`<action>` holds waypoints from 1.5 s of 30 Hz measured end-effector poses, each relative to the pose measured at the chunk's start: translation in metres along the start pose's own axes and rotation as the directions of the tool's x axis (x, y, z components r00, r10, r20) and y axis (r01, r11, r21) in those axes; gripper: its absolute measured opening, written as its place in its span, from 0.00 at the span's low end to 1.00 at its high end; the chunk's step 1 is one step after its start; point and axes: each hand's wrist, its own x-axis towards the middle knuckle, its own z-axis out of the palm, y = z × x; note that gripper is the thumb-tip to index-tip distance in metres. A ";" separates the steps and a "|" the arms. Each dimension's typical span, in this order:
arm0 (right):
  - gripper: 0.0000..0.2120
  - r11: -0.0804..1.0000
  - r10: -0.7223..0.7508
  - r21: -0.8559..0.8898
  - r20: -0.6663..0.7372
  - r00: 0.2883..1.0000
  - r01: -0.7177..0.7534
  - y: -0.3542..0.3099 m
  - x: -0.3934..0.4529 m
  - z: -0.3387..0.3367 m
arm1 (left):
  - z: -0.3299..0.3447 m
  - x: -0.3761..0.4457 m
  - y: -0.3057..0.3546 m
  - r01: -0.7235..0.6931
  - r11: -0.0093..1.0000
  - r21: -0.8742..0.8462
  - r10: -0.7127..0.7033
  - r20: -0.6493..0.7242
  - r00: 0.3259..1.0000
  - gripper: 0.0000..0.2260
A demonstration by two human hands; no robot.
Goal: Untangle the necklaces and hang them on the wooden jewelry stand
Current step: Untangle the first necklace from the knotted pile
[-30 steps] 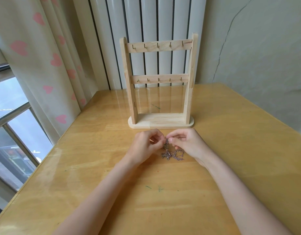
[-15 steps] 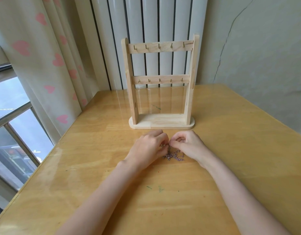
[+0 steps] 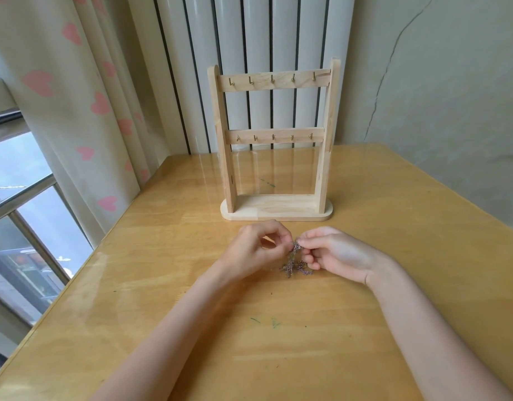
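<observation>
On the glossy wooden table (image 3: 365, 328), both hands' fingers (image 3: 281, 241) pinch seemingly knotted chain necklaces (image 3: 294, 263).

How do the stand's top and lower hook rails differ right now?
The top rail spans the two uprights near their tips; the lower rail sits about midway down the wooden stand. The top rail looks longer and deeper than the lower rail, though the wide-angle lens may exaggerate that. Its hooks also read larger. Shared: both are pale wood, each carries five small brass-coloured hooks, and every hook is bare.

bare forearms, no sleeves; left hand (image 3: 256, 247), right hand (image 3: 334, 254) unadorned.
</observation>
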 end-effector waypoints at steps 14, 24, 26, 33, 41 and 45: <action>0.08 0.748 -0.108 -0.663 -0.127 0.986 -0.003 -0.003 0.002 0.024 | 0.004 0.000 0.014 -0.048 0.815 0.577 0.029 0.043 0.999 0.05; 0.09 0.896 -0.044 -0.444 -0.110 0.993 -0.009 -0.003 0.000 0.013 | 0.002 0.002 0.002 0.036 0.996 0.076 -0.034 -0.026 0.999 0.02; 0.07 0.909 -0.031 -0.416 -0.089 0.996 -0.009 -0.003 -0.001 0.011 | 0.001 0.002 0.002 0.078 0.997 -0.027 -0.078 0.002 0.997 0.02; 0.09 0.918 -0.049 -0.397 -0.113 0.992 0.000 -0.002 0.001 0.015 | 0.004 0.004 0.003 0.068 0.976 0.209 -0.076 0.029 0.997 0.09; 0.09 0.912 -0.086 -0.405 -0.046 0.995 0.060 -0.002 0.001 0.012 | 0.000 0.003 0.000 0.057 0.983 0.174 -0.061 0.020 0.998 0.03; 0.07 0.949 -0.067 -0.306 0.024 0.997 0.071 -0.004 -0.001 0.009 | -0.001 0.005 -0.001 0.068 0.998 0.002 -0.068 0.034 0.997 0.05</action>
